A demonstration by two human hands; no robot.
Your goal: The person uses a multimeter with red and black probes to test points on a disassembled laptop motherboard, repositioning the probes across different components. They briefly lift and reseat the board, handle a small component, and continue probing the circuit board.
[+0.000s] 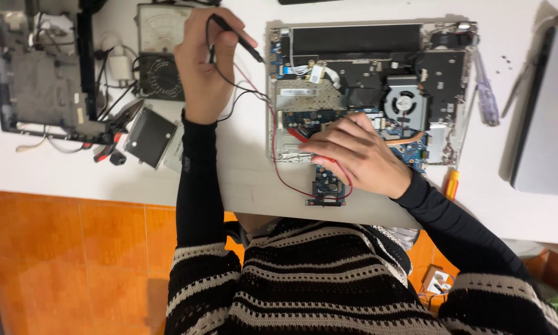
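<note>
A: What does the head view show at the desk (242, 180)?

B: An opened laptop (369, 93), base cover off, lies at about one o'clock, its cooling fan (405, 102) toward two. The left hand (204, 68), at eleven o'clock, has its fingers closed around a black multimeter probe (242, 38), whose tip points at the laptop's left edge.

A: And the right?

B: The right hand (359, 155) rests on the motherboard (304, 118), fingers curled down on a red probe (297, 134); its red lead (279, 167) loops off the near edge.

A: Around them?

B: An analog multimeter (161, 28) at eleven, a stripped laptop chassis (40, 74) at ten, a hard drive (149, 138) beside it, a screwdriver (487, 93) at two.
</note>
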